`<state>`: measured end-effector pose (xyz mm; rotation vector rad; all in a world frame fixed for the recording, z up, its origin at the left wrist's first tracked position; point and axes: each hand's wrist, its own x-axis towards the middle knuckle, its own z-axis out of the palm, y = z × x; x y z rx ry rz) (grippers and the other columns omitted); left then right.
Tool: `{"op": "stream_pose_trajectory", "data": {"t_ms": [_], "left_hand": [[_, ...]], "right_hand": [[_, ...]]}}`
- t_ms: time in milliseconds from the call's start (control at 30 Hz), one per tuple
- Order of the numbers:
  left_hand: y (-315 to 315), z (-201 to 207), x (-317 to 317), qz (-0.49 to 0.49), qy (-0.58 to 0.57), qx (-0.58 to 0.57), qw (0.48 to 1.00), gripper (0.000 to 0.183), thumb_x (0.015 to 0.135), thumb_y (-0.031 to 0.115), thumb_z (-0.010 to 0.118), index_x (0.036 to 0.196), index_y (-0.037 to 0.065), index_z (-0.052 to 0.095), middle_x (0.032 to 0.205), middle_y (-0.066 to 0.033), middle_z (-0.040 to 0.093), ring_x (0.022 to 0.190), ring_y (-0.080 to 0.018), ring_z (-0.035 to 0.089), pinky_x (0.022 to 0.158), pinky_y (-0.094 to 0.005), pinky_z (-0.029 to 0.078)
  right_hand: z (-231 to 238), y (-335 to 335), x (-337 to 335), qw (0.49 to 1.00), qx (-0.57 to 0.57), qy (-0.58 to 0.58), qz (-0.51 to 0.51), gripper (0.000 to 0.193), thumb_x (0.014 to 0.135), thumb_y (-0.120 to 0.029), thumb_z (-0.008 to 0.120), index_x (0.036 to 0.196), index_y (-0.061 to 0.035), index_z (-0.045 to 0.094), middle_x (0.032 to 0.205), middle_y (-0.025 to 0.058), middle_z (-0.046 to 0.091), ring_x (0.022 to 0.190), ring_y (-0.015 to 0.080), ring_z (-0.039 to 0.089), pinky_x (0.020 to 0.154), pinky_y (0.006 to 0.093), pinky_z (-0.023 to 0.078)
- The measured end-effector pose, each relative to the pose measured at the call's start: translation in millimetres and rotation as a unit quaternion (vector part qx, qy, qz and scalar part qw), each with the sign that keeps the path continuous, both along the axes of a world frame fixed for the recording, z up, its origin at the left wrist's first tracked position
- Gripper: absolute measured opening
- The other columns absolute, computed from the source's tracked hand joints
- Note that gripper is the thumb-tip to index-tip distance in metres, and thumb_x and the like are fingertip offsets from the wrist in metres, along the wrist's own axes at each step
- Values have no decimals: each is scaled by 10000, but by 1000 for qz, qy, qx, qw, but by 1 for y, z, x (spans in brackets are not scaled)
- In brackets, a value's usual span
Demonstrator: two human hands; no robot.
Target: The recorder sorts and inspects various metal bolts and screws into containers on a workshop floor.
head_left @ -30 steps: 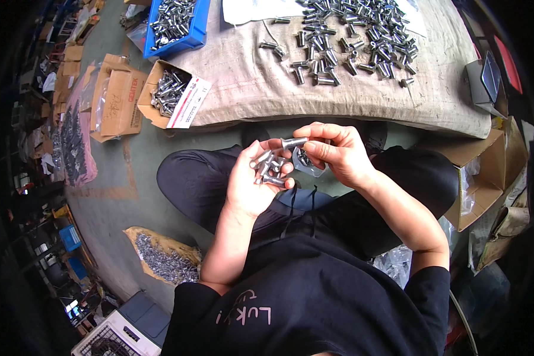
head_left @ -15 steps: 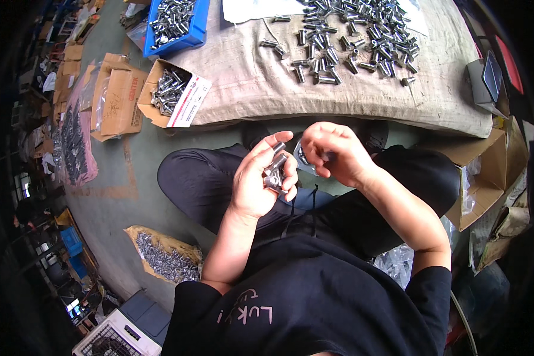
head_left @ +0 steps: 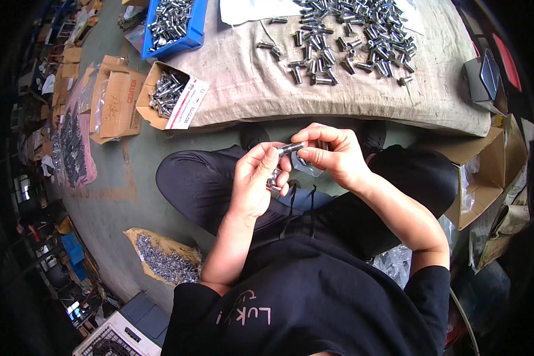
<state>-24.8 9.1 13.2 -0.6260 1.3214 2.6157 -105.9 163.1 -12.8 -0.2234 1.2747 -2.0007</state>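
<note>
In front of my lap, my left hand (head_left: 250, 184) is closed on several shiny metal bolts. One bolt (head_left: 291, 148) lies crosswise between thumb and fingers, with its other end pinched by my right hand (head_left: 341, 159). More bolts (head_left: 273, 179) sit lower in the left palm, partly covered by the fingers. Another small metal piece (head_left: 323, 144) shows among the right fingers, its shape mostly hidden. Behind the hands, a small clear plastic bag (head_left: 307, 167) with metal parts rests near my lap.
Ahead, a cloth-covered table (head_left: 243, 89) bears a pile of bolts (head_left: 374, 41). At left stand a blue bin (head_left: 197, 35) and a carton (head_left: 154, 118), both holding bolts. An open cardboard box (head_left: 486, 178) is at right. Small metal parts (head_left: 166, 261) lie on a sack at lower left.
My right hand has come in to the left and now grips one end of a bolt. That bolt has turned from upright to nearly level between the two hands.
</note>
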Motion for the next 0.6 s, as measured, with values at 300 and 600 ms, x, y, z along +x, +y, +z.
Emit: {"op": "stream_pose_trajectory", "data": {"t_ms": [300, 600], "left_hand": [[5, -4, -1, 22, 7, -77, 997, 231, 814, 28, 582, 1039, 1, 538, 799, -45, 576, 597, -65, 507, 467, -206, 454], [2, 5, -3, 38, 1, -59, 998, 326, 782, -21, 555, 1103, 4, 508, 821, -71, 552, 592, -103, 514, 425, -218, 423]], "right_hand": [[3, 4, 0, 1000, 21, 21, 1, 214, 753, -15, 646, 966, -15, 631, 864, 7, 558, 716, 56, 494, 583, 182, 390], [1, -8, -11, 969, -136, -208, -6, 138, 789, -171, 600, 823, -42, 565, 655, 13, 518, 479, 86, 441, 406, 228, 354]]}}
